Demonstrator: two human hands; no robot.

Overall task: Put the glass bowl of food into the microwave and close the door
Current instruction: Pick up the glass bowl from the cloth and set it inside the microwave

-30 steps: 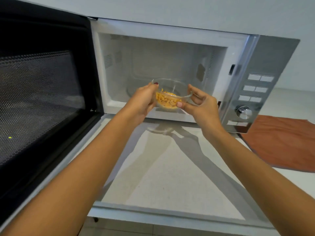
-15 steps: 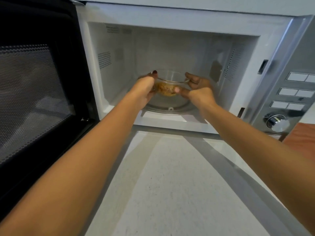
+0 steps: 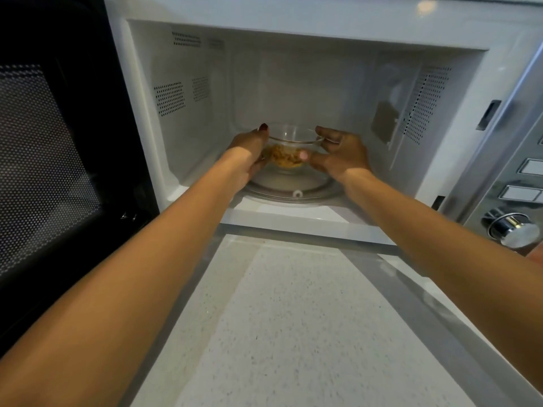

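Observation:
A small clear glass bowl (image 3: 289,145) with yellow-brown food in it is inside the white microwave (image 3: 293,22), over the middle of the glass turntable (image 3: 293,190). Whether the bowl rests on the turntable I cannot tell. My left hand (image 3: 249,151) grips the bowl's left side with the thumb up at its rim. My right hand (image 3: 340,152) grips the right side, thumb on the front wall and fingers at the rim. Both hands reach deep into the cavity. The black microwave door (image 3: 53,160) stands swung wide open at the left.
The control panel with buttons (image 3: 526,180) and a chrome knob (image 3: 511,227) is at the right. A speckled white countertop (image 3: 293,318) runs in front of the microwave. A sliver of orange cloth (image 3: 536,251) shows at the right edge.
Both hands have carried the bowl from in front of the opening deeper into the cavity and lower, over the turntable. My view has moved closer to the microwave.

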